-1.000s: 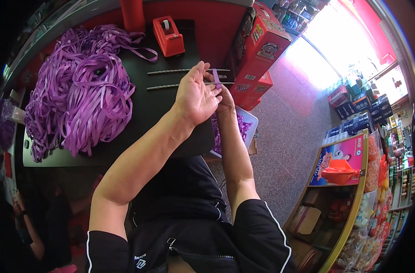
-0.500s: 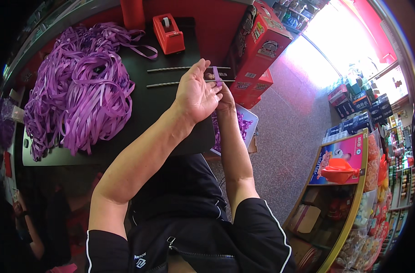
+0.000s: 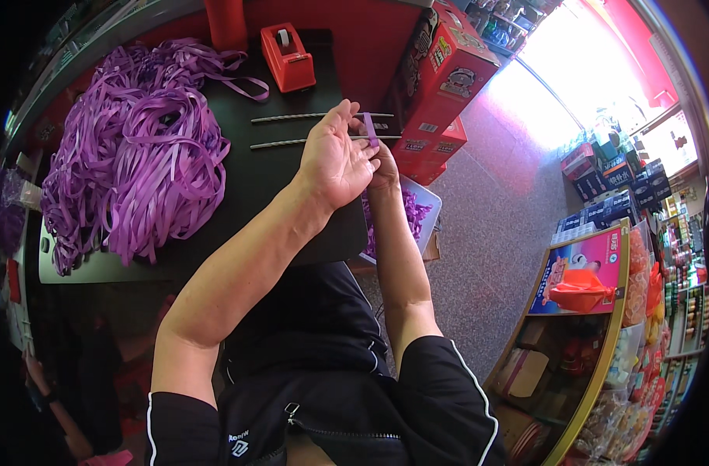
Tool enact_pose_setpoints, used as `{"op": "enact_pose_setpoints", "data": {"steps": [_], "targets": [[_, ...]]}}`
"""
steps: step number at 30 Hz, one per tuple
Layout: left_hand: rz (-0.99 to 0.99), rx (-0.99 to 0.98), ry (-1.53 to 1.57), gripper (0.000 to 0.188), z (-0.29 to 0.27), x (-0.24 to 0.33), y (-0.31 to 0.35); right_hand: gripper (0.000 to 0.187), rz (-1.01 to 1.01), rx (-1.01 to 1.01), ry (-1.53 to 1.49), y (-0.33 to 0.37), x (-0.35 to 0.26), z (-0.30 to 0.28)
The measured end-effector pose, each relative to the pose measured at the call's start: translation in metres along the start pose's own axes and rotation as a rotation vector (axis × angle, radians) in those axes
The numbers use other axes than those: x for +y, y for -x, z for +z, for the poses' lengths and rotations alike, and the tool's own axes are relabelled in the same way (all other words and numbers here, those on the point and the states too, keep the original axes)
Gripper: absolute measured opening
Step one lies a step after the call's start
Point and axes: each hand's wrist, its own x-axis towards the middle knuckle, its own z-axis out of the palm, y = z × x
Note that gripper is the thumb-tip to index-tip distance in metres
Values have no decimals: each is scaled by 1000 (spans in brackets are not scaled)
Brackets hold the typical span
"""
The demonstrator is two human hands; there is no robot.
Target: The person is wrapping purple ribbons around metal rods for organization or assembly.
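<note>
My left hand [image 3: 331, 165] is palm up over the table's right side, its fingers bent in toward a short strip of purple ribbon [image 3: 371, 129]. Behind it is my right hand [image 3: 385, 169], with its fingers mostly hidden, closed at the ribbon's lower end. The strip crosses the right ends of two thin twisted metal rods, an upper rod [image 3: 286, 118] and a lower rod [image 3: 277, 144], which lie parallel across the dark table [image 3: 250, 182]. A big tangled heap of purple ribbon [image 3: 149, 159] covers the table's left side.
A red tape dispenser [image 3: 290, 62] stands at the table's far edge. Beyond the right edge, stacked red boxes [image 3: 448, 58] rise. Below my right forearm sits a pale tub [image 3: 432, 203] with purple pieces. A glass display case [image 3: 560, 342] is at right; another person's arm [image 3: 55, 400] shows lower left.
My hands have barely moved, and the ribbon strip and rods are in nearly the same place. At lower left, the other person's arm has shifted downward.
</note>
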Motion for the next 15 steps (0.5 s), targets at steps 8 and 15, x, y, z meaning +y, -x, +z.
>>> {"op": "enact_pose_setpoints", "data": {"steps": [8,15], "targets": [[6,15,1,66,1,1,1,27,-17,97,-35,-1,4,-2],[-5,12,8,66,5,-4,-1,25,31,51,-69,6,-11,-20]]}}
